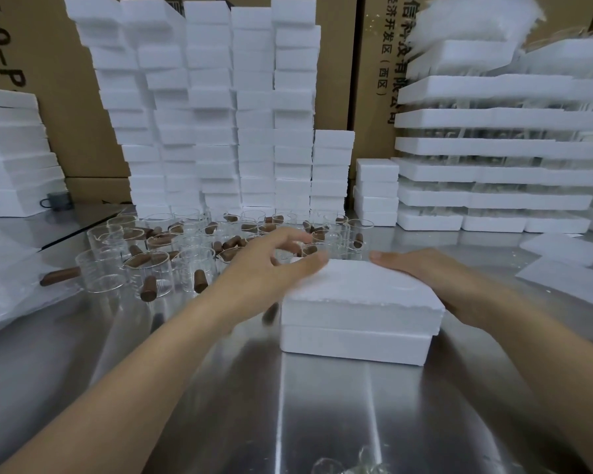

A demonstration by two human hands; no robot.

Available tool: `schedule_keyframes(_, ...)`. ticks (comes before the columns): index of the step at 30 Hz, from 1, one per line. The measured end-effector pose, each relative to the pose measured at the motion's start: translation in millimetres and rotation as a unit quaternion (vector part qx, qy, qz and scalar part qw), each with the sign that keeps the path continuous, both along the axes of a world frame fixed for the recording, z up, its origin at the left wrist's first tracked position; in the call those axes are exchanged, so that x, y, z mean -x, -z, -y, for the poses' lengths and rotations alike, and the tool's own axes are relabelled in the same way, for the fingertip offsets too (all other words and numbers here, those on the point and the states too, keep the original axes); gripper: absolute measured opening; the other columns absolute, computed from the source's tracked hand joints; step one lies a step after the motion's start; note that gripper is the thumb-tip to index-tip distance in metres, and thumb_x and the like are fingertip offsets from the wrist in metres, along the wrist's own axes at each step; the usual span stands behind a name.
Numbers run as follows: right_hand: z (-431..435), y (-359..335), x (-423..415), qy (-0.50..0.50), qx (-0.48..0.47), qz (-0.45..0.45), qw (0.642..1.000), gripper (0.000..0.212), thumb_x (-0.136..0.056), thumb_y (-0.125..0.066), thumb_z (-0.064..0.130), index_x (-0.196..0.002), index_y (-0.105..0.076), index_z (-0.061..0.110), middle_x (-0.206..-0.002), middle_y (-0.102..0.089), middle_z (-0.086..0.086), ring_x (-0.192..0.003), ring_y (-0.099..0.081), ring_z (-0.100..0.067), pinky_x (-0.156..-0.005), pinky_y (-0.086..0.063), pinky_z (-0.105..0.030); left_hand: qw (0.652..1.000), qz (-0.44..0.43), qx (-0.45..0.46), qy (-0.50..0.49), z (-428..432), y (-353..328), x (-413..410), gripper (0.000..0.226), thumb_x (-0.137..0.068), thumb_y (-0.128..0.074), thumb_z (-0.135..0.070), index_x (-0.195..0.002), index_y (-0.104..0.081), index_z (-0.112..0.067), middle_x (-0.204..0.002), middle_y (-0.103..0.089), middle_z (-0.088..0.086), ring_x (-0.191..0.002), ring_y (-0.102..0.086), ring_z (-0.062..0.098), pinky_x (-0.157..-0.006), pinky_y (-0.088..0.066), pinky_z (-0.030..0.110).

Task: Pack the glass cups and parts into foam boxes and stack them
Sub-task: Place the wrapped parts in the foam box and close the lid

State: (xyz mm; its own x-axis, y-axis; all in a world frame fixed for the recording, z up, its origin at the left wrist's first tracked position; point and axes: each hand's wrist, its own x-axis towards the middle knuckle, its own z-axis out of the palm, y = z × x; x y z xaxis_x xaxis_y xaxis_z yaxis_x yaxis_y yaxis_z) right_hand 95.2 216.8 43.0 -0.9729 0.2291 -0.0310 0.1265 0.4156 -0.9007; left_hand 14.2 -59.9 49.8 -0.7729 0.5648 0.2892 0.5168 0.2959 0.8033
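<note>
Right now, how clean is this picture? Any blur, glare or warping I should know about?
In the head view, the left hand is smeared by motion and the right hand looks sharper. Also in the head view, streaky glare runs down the steel table, and the wide lens bows the foam stacks near the edges.

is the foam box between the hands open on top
No, a foam lid sits closed over the foam box, with only a seam showing between the two.
</note>
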Motion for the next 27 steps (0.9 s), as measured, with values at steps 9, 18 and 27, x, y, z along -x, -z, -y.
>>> schedule_keyframes(9,2.5,1.4,-0.7,-0.007,0.018,0.0,1.0,0.056,-0.075,-0.078,0.071,-0.108,-0.084,0.026,-0.107,-0.082,-0.001,-0.103,-0.078,-0.024,-0.089,-0.053,-0.037,0.977,-0.116,0.131,0.121,-5.1,8.2,-10.0,0.074,-0.08,-0.093,-0.048,-0.143,-0.056,-0.056,-0.149,-0.038,-0.031,-0.125,-0.025,-0.037,-0.093,-0.016,-0.013)
schedule_keyframes(18,4.0,8.8,-1.8,-0.052,0.071,-0.037,0.995,0.029,-0.093,-0.064,0.051,-0.079,-0.078,0.03,-0.086,-0.076,0.003,-0.076,-0.072,-0.009,-0.064,-0.049,-0.023,0.968,-0.097,0.169,0.157,3.8,3.3,-0.1,0.084,-0.081,-0.094,-0.039,-0.145,-0.048,-0.066,-0.149,-0.029,-0.041,-0.125,-0.024,-0.037,-0.095,-0.019,-0.011)
schedule_keyframes(27,11.0,10.5,0.6,-0.01,0.101,-0.084,0.991,0.026,-0.088,-0.071,0.046,-0.084,-0.07,0.02,-0.082,-0.068,0.004,-0.076,-0.064,-0.012,-0.072,-0.042,-0.032,0.968,-0.046,0.176,0.174,11.2,-4.9,3.0,0.083,-0.081,-0.094,-0.041,-0.139,-0.046,-0.078,-0.16,-0.023,-0.038,-0.136,-0.026,-0.023,-0.105,-0.015,0.007)
